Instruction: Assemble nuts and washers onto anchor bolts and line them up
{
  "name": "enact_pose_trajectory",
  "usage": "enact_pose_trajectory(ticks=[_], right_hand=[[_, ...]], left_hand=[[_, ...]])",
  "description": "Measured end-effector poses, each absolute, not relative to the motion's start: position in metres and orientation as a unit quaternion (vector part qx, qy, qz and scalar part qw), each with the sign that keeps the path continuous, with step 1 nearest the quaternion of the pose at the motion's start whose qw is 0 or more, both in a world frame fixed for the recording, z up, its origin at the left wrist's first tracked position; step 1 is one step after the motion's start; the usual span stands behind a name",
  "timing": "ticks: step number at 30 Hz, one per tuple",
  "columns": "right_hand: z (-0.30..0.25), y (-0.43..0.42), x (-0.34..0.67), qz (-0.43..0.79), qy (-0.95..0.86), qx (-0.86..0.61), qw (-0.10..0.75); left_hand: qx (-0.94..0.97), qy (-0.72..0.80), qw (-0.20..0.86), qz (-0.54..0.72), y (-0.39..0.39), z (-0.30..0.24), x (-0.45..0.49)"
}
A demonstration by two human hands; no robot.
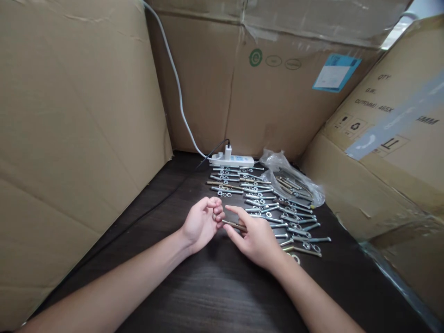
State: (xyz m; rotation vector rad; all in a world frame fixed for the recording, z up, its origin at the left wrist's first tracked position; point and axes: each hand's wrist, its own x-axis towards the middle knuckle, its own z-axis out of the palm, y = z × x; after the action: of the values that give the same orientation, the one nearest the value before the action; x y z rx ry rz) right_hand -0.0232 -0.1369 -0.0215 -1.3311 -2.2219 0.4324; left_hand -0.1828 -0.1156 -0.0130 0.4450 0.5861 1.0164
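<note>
My right hand (255, 236) grips a brass-coloured expansion bolt (236, 225) between thumb and fingers, its thin end pointing left. That end reaches the curled fingertips of my left hand (203, 224), which is turned palm up. A small metallic bit shows among the left fingers, but I cannot make out what it is. Just beyond and to the right of my hands, several silver bolts (260, 197) lie in rows with loose washers (268, 214) and nuts beside them. A yellowish bolt (307, 251) and a large washer (296, 259) lie nearest my right wrist.
A clear plastic bag (316, 192) with more brass-coloured bolts lies at the back right. Behind the rows stands a white power strip (239, 161) with a plug and cables. Cardboard boxes (204, 88) wall in the dark table (208, 296) at left, back and right.
</note>
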Motion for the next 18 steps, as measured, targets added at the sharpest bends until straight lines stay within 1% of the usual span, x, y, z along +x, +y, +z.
enact_pose_trajectory(ticks=[5,11,18], right_hand=[[-0.0199,-0.1411,-0.0285,0.195,-0.833,-0.469,0.221],[-0.0192,-0.1436,-0.0321,0.141,-0.854,-0.461,0.196],[-0.0241,-0.1406,-0.0306,0.094,-0.835,-0.497,0.216]], left_hand=[[0.218,0.251,0.802,0.496,-0.1222,-0.0087,-0.1802],[0.247,0.247,0.795,0.495,-0.123,-0.0103,-0.1786],[0.293,0.265,0.762,0.513,-0.1229,-0.0068,-0.1792]])
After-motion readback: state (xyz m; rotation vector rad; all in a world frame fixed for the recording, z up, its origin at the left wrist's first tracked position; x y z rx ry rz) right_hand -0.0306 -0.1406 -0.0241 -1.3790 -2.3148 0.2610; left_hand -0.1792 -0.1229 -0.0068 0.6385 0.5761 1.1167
